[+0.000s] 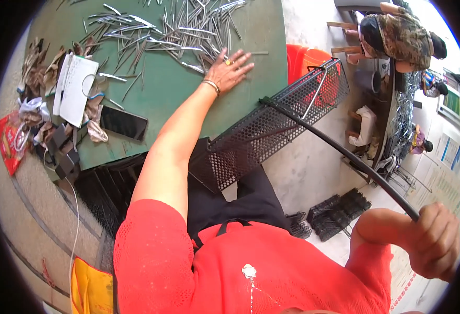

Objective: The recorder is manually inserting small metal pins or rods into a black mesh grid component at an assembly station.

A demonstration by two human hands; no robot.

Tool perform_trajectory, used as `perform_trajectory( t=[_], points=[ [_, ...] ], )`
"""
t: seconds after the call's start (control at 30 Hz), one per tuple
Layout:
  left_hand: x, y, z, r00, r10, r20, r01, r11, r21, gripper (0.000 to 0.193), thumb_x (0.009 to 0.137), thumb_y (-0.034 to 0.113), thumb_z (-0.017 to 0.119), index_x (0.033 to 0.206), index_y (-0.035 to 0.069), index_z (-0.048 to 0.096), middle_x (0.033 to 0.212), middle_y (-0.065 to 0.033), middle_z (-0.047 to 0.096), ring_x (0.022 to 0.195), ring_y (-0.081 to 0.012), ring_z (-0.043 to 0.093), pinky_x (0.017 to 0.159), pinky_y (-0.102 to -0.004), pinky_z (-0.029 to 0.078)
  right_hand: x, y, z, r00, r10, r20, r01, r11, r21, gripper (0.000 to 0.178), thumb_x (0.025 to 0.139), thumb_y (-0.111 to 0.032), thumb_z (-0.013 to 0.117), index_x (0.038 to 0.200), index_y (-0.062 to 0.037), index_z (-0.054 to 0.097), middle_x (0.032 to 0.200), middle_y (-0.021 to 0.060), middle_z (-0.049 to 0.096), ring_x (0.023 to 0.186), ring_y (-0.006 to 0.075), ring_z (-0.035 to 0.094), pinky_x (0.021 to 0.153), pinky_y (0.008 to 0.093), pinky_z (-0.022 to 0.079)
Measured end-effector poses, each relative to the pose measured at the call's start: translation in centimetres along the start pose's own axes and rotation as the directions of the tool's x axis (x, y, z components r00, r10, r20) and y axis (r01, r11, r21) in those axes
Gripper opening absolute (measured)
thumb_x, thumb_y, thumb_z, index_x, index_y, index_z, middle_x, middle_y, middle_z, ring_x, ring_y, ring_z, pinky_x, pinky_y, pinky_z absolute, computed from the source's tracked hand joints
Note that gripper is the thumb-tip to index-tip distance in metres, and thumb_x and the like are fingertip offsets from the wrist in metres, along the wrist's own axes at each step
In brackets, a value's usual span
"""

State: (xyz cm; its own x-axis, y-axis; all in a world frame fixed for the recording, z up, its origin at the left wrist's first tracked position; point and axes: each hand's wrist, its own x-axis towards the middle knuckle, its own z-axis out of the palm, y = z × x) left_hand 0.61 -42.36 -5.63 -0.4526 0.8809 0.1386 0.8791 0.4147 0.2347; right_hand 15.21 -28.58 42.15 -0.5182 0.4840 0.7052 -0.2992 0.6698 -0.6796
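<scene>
My left hand [229, 72] lies flat on the green tabletop [172, 91] with its fingers spread, beside a loose pile of thin silvery metal pieces [188, 34]. One thin rod [260, 53] lies just past the fingertips. Out to the right, my right hand [435, 243] is closed round the end of a long black rod [353, 157]. The rod slants up to the left, and its far end lies over the upper edge of a dark perforated metal tray [261, 144]. This tray stands tilted against the table's right side, above my legs.
A phone [124, 123], an open notebook [75, 89], gloves [36, 68] and a red packet [11, 141] crowd the left. Red plastic containers [306, 60] stand behind the tray. Black wire racks [340, 214] lie on the floor. Several other people [397, 42] sit at the upper right.
</scene>
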Motion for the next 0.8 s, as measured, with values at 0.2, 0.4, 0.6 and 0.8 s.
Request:
perform_trajectory(
  t=[0.2,0.4,0.6,0.8],
  points=[
    [5.0,-13.5,-2.1,0.929,-0.339,-0.151,0.369,0.801,0.471,0.043,0.089,0.023,0.042,0.128,0.042,0.040,0.140,-0.0004,0.035,0.128,-0.0222,0.034,0.099,-0.0601,0.020,1.4,1.2,2.7,0.760,0.067,0.647,-0.579,0.523,0.626,0.029,0.077,-0.013,0.055,0.049,-0.0129,0.049,0.039,-0.0076,0.040,0.029,-0.0001,0.030,0.032,0.0119,0.019],
    [0.6,-13.3,-8.8,0.878,-0.367,-0.305,0.407,0.911,0.074,0.056,0.081,0.031,0.055,0.134,0.035,0.035,0.141,-0.0050,0.031,0.130,-0.0262,0.028,0.101,-0.0564,0.021,2.7,2.1,2.0,0.683,-0.009,0.730,-0.579,0.603,0.549,0.024,0.081,-0.016,0.054,0.058,-0.0171,0.044,0.045,-0.0060,0.043,0.034,0.0036,0.037,0.035,0.0187,0.023],
    [-9.2,-3.9,-4.7,0.997,0.036,0.063,-0.028,0.992,-0.123,0.049,0.082,0.025,0.052,0.130,0.026,0.041,0.140,-0.0003,0.035,0.130,-0.0167,0.032,0.107,-0.0475,0.017,3.7,1.4,2.9,0.658,0.057,0.751,-0.549,0.718,0.427,0.029,0.078,0.001,0.032,0.053,-0.0113,0.025,0.039,-0.0042,0.032,0.028,0.0049,0.030,0.031,0.0178,0.028],
    [-4.3,-19.7,-9.6,0.929,-0.364,-0.068,0.364,0.863,0.350,0.044,0.085,0.024,0.050,0.128,0.029,0.043,0.138,-0.0024,0.037,0.127,-0.0217,0.034,0.095,-0.0525,0.029,2.7,-0.1,3.8,0.697,0.136,0.704,-0.592,0.663,0.457,0.034,0.085,-0.011,0.039,0.053,-0.0117,0.028,0.039,-0.0037,0.031,0.028,0.0056,0.025,0.029,0.0221,0.022]
  ],
)
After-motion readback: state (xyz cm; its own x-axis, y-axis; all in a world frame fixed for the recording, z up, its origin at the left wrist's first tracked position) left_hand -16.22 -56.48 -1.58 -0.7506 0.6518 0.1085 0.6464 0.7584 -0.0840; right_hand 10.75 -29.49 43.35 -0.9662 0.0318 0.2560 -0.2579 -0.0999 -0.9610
